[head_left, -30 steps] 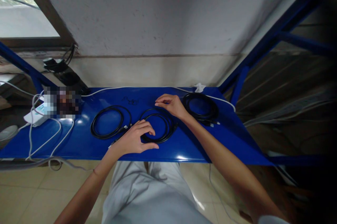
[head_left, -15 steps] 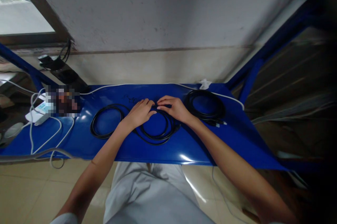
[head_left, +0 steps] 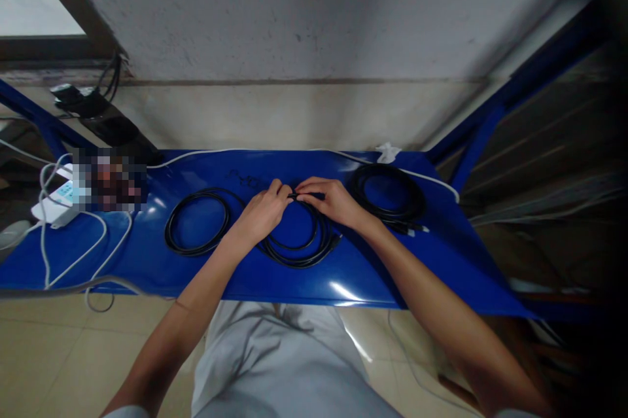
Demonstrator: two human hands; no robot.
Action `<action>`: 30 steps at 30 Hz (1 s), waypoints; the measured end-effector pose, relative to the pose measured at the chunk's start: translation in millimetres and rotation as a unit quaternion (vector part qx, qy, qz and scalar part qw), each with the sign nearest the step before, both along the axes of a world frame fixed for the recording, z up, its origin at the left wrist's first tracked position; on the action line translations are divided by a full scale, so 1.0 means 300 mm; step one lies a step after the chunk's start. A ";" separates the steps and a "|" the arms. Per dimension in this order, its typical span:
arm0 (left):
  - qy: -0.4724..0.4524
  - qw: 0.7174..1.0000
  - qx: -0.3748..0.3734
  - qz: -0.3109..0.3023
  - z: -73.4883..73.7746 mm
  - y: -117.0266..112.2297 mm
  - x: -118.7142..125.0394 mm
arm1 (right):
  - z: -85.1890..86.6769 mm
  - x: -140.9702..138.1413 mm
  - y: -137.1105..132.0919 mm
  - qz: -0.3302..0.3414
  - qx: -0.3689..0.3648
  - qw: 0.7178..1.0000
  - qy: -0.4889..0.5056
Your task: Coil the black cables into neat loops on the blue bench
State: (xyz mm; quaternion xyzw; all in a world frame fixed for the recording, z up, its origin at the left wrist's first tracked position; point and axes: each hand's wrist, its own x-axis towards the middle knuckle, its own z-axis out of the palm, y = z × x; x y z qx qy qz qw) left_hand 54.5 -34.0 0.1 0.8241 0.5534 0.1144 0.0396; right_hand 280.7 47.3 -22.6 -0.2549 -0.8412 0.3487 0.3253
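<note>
A coiled black cable [head_left: 299,263] lies on the blue table in front of me. At the top of its coil my left hand [head_left: 269,210] is closed on the cable, fingers curled. My right hand [head_left: 330,199] pinches the same spot from the other side, thumb and fingers together. The fingertips of both hands nearly meet, and a short black stretch shows between them. One cable end pokes out at the coil's right side. To the left of my left hand lies another black coil [head_left: 169,228], with a strand running toward the middle coil.
A thicker bundle of black cables [head_left: 419,199] rests right of my right hand. Small black wire pieces [head_left: 243,177] lie behind my left hand. A white power strip [head_left: 61,202] with white cords occupies the left end. White crumpled scrap [head_left: 388,153] sits at the back edge.
Both hands have closed in on the cable at the top of the middle coil; the left fingers have curled and the right fingers pinch. The view has shifted slightly.
</note>
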 end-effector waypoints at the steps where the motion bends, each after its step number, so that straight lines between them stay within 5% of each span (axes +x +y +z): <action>1: -0.009 1.000 0.009 -0.006 -0.002 0.000 0.000 | 0.000 0.002 0.001 -0.002 -0.022 1.000 0.002; 6: -0.031 0.999 0.038 -0.010 -0.003 -0.002 0.003 | -0.002 0.012 0.003 0.014 -0.144 0.989 0.011; 16: -0.082 0.993 0.080 -0.026 -0.008 -0.007 0.018 | 0.008 0.014 0.013 0.068 -0.258 0.962 0.057; 30: -0.238 0.961 0.138 -0.043 -0.060 0.009 0.016 | 0.010 -0.007 0.002 -0.008 -0.397 0.907 0.142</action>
